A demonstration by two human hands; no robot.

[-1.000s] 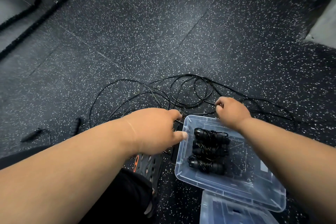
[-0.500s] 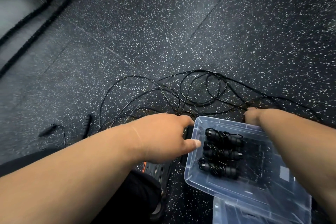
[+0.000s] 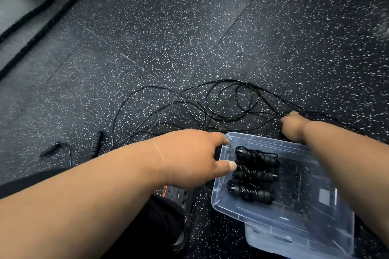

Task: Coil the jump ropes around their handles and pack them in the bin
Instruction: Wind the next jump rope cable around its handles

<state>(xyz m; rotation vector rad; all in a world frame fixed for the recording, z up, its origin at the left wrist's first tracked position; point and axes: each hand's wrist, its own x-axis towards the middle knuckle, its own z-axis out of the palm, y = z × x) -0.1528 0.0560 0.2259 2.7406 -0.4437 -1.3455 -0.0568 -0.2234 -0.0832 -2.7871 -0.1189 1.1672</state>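
Head view: three coiled jump ropes [image 3: 253, 174] are seen lying inside the clear bin [image 3: 294, 223], while loose ropes [image 3: 210, 109] are spread in tangled loops on the floor just beyond the bin. One cord should be separated from the tangle before a handle [image 3: 96, 143], left of the bin, is gathered. The left hand [image 3: 189, 157] is held at the bin's left rim, thumb extended; whether anything is held cannot be told. The right hand [image 3: 293, 124] is curled beyond the bin's far rim, apparently pinching a cord.
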